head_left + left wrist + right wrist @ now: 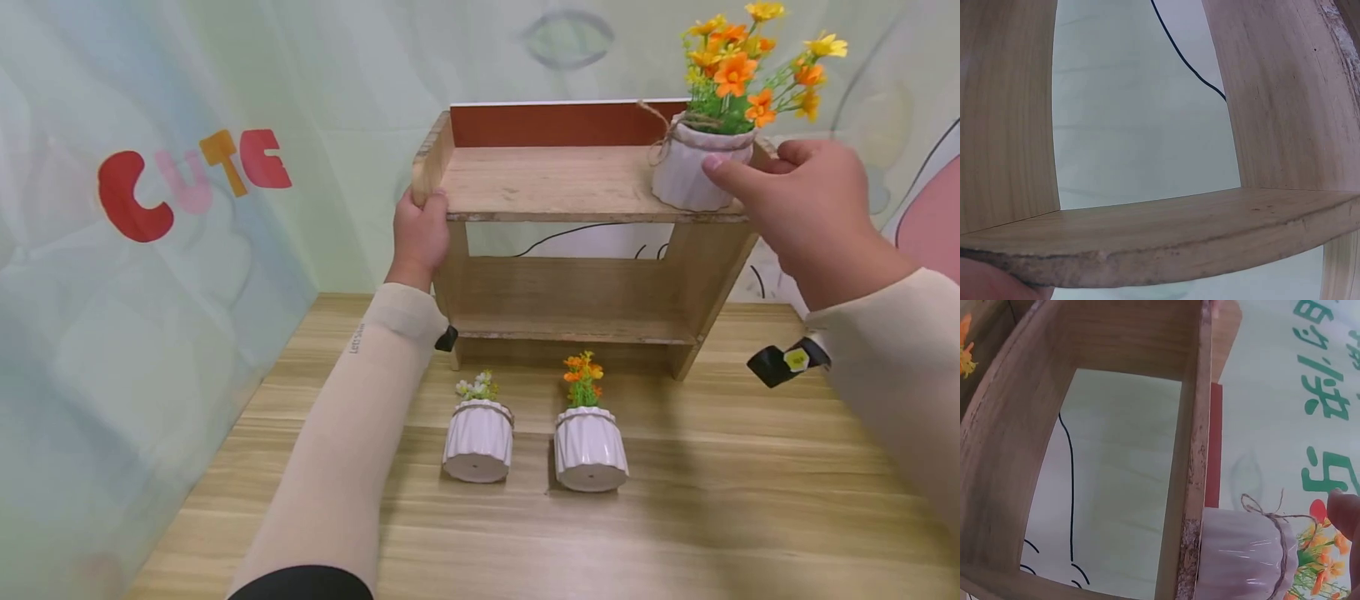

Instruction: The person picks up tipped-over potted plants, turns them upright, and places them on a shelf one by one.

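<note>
Head view: one orange-flower pot stands on the shelf at 2 o'clock, right hand holding it; left hand grips the shelf's end; two small pots wait on the table.

Top shelf board: bare wood from left end to the orange-flower pot at right end. Lower shelf: open across, side panels bound it. Desk: two small pots just near the rack; free right and nearer.
</note>
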The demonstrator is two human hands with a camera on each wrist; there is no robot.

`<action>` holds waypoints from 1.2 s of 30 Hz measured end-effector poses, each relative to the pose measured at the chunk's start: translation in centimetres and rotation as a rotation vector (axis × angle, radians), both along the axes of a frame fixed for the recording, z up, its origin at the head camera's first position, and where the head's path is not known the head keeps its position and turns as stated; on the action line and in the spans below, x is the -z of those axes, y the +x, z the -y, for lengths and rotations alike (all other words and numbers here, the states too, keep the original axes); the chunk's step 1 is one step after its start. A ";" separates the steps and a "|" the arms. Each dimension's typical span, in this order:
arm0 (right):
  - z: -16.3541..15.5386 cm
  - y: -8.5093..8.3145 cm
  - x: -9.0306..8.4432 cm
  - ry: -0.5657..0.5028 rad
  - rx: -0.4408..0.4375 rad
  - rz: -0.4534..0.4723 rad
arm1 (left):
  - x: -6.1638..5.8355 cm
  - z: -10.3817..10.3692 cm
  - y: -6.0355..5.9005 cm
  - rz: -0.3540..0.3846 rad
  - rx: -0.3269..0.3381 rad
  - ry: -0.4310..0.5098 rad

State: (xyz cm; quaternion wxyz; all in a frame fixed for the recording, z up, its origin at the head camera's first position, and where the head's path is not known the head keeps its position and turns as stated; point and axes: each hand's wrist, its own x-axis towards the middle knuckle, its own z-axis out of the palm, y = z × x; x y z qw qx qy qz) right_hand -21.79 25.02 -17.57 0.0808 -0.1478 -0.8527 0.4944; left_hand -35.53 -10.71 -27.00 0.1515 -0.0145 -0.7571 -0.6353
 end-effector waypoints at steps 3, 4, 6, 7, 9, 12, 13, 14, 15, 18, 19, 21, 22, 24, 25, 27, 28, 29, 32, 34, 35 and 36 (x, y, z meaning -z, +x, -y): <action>-0.2 0.5 0.5 0.020 -0.016 -0.007 | -0.1 0.0 0.0 0.004 0.011 0.013; -0.2 0.7 0.6 0.023 -0.021 -0.013 | -0.1 0.0 0.1 0.006 0.014 0.016; -0.1 1.1 0.8 0.019 -0.041 -0.028 | -0.2 -0.1 0.1 0.014 0.018 0.021; 0.0 1.3 0.8 0.022 -0.051 -0.037 | -0.2 -0.1 0.2 0.014 0.018 0.020; 0.3 1.8 1.0 0.024 -0.071 -0.050 | -0.2 -0.1 0.2 0.015 0.018 0.018; 0.9 2.4 1.3 0.048 -0.105 -0.057 | -0.2 -0.1 0.2 0.007 0.017 0.013; 1.1 2.6 1.4 0.053 -0.117 -0.055 | -0.2 -0.1 0.2 0.003 0.017 0.012; 1.3 2.8 1.6 0.059 -0.129 -0.047 | -0.2 -0.1 0.2 0.001 0.017 0.013; 1.6 2.9 1.8 0.058 -0.146 -0.043 | -0.2 -0.1 0.1 -0.001 0.017 0.015; 2.2 3.5 2.5 0.046 -0.200 -0.021 | -0.2 -0.1 0.1 -0.003 0.023 0.019; 2.4 3.7 2.7 0.043 -0.219 -0.015 | -0.2 -0.1 0.1 -0.001 0.023 0.020; 2.8 4.0 3.3 0.046 -0.253 -0.002 | -0.2 -0.1 0.1 0.006 0.023 0.021; 2.9 4.1 3.6 0.053 -0.266 0.007 | -0.2 -0.1 0.2 0.011 0.022 0.019; 3.2 4.3 4.1 0.067 -0.292 0.023 | -0.3 -0.1 0.2 0.024 0.018 0.015; 3.3 4.4 4.4 0.074 -0.305 0.030 | -0.3 0.0 0.2 0.029 0.016 0.014; 3.5 4.4 5.1 0.091 -0.329 0.049 | -0.3 0.0 0.2 0.034 0.015 0.012; 3.5 4.5 5.4 0.107 -0.341 0.063 | -0.3 0.0 0.2 0.034 0.015 0.011; 3.6 4.5 5.7 0.112 -0.353 0.075 | -0.3 0.0 0.2 0.032 0.015 0.012; 3.9 4.5 6.8 0.132 -0.385 0.116 | -0.2 0.0 0.1 0.025 0.017 0.013; 4.1 4.5 7.5 0.141 -0.402 0.139 | -0.1 0.0 0.1 0.023 0.018 0.013; 4.2 4.5 7.9 0.134 -0.409 0.144 | -0.1 0.0 0.0 0.022 0.018 0.011; 4.2 4.5 8.3 0.134 -0.417 0.154 | -0.1 0.0 0.0 0.021 0.019 0.010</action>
